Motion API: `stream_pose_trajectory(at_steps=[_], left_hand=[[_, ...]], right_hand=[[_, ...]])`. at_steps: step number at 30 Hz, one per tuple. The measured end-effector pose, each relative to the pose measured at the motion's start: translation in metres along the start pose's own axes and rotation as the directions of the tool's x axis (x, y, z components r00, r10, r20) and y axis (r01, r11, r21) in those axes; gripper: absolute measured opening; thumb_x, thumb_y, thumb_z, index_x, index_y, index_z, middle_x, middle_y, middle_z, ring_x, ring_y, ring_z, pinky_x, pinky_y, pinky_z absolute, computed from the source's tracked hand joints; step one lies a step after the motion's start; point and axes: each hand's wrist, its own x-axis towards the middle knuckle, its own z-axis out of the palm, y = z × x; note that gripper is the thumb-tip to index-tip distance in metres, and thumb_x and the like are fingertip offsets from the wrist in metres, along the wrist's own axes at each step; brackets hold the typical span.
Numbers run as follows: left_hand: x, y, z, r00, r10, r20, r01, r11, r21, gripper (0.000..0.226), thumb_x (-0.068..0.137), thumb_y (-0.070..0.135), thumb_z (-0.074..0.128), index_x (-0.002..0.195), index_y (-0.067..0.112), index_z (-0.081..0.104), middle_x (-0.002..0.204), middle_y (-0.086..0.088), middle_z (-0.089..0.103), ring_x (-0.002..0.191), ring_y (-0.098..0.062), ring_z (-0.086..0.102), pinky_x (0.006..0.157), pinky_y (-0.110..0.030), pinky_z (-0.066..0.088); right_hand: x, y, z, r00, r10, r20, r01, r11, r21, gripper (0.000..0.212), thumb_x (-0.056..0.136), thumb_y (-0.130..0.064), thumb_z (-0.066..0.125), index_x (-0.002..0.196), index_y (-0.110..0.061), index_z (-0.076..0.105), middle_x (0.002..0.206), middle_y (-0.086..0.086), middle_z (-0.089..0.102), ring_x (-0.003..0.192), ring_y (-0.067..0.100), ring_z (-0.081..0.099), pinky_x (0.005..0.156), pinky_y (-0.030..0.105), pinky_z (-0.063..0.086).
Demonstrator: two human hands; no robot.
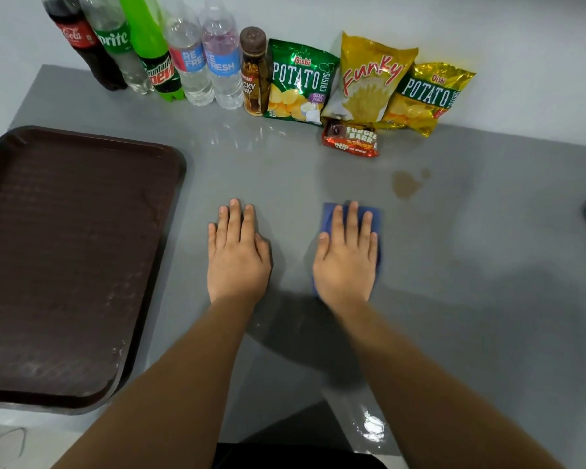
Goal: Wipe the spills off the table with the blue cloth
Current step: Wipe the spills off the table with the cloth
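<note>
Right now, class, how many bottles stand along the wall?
6, in one row at the back left: Coca-Cola, Sprite, Mountain Dew, two Refresh waters, then a small brown bottle. None looks hidden.

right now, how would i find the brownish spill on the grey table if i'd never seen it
Start at the row of snack bags along the grey table's back wall and find the small red fudge bar packet lying in front of them. The brownish spill is nearer and to its right, just beyond the blue cloth under the right hand. It is the only tan stain there.
</note>
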Motion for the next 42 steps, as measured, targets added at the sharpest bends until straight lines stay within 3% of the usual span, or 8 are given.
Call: stream_pose_trajectory(at_steps=[5,8,15,22,27,32,37,42], left_hand=[[0.000,0.002,-0.002,1.000,-0.003,0.013,0.003,1.000,0.002,0.063,0.102,0.030,0.025,0.160,0.010,0.037,0.170,-0.012,0.027,0.160,-0.028,0.017,0.130,-0.043,0.004],[0.000,0.002,-0.002,1.000,-0.007,0.007,0.007,1.000,0.002,0.060,0.103,0.027,0.031,0.160,0.009,0.038,0.170,-0.012,0.028,0.160,-0.029,0.018,0.130,-0.044,0.006],[0.001,0.002,-0.002,1.000,-0.003,0.007,0.003,1.000,0.029,0.060,0.102,0.027,0.031,0.160,0.009,0.039,0.170,-0.012,0.028,0.160,-0.029,0.020,0.130,-0.046,0.009],[0.001,0.003,-0.002,0.999,-0.003,0.036,0.001,0.998,0.057,0.062,0.103,0.030,0.025,0.162,0.011,0.033,0.171,-0.011,0.024,0.160,-0.029,0.017,0.130,-0.049,0.010],[0.000,0.005,-0.003,0.999,-0.017,0.050,0.013,0.997,0.081,0.061,0.106,0.033,0.028,0.163,0.012,0.030,0.172,-0.011,0.021,0.161,-0.028,0.013,0.130,-0.050,0.009],[0.001,0.005,-0.002,0.998,-0.019,0.067,0.012,0.993,0.115,0.062,0.106,0.036,0.027,0.165,0.015,0.025,0.173,-0.009,0.017,0.161,-0.026,0.010,0.131,-0.048,0.006],[0.000,0.003,-0.001,0.998,-0.021,0.051,0.015,0.994,0.108,0.059,0.109,0.033,0.035,0.165,0.016,0.025,0.174,-0.008,0.016,0.162,-0.025,0.009,0.131,-0.047,0.005],[0.000,0.003,0.000,0.999,-0.014,0.039,0.010,0.995,0.099,0.062,0.106,0.037,0.029,0.164,0.015,0.029,0.173,-0.009,0.020,0.161,-0.027,0.012,0.130,-0.047,0.006]], right_hand=[[0.033,0.001,-0.001,0.978,-0.177,0.106,0.178,0.984,0.002,0.058,0.108,-0.041,0.026,0.164,-0.026,0.022,0.173,-0.002,0.014,0.161,0.023,0.006,0.130,0.043,0.006],[0.067,0.015,-0.005,0.973,-0.196,0.120,0.193,0.981,0.029,0.058,0.108,-0.044,0.028,0.163,-0.028,0.023,0.173,-0.005,0.014,0.161,0.021,0.004,0.130,0.040,0.003],[0.109,0.065,-0.019,0.995,-0.020,0.093,0.017,0.999,0.035,0.059,0.108,-0.047,0.029,0.164,-0.028,0.023,0.174,-0.004,0.012,0.161,0.022,0.002,0.130,0.040,0.001],[0.060,0.080,-0.027,0.986,0.145,0.078,-0.147,0.989,0.024,0.060,0.109,-0.044,0.027,0.165,-0.027,0.015,0.174,-0.003,0.005,0.161,0.023,-0.003,0.130,0.042,0.000],[0.026,0.054,-0.014,0.993,0.110,0.035,-0.109,0.994,-0.024,0.062,0.108,-0.044,0.032,0.165,-0.023,0.018,0.174,0.001,0.011,0.161,0.027,0.003,0.130,0.044,0.005],[0.064,0.051,-0.011,0.998,0.027,0.058,-0.027,1.000,0.000,0.060,0.108,-0.044,0.028,0.164,-0.026,0.020,0.173,-0.002,0.012,0.161,0.024,0.004,0.130,0.043,0.005],[0.120,0.072,-0.018,0.991,0.116,0.067,-0.120,0.991,0.058,0.060,0.108,-0.044,0.023,0.165,-0.028,0.017,0.174,-0.004,0.008,0.161,0.021,-0.002,0.130,0.041,-0.002],[0.148,0.105,-0.034,0.972,0.210,0.102,-0.216,0.975,0.053,0.059,0.109,-0.044,0.021,0.165,-0.028,0.013,0.174,-0.004,0.003,0.161,0.022,-0.006,0.130,0.042,-0.003]])
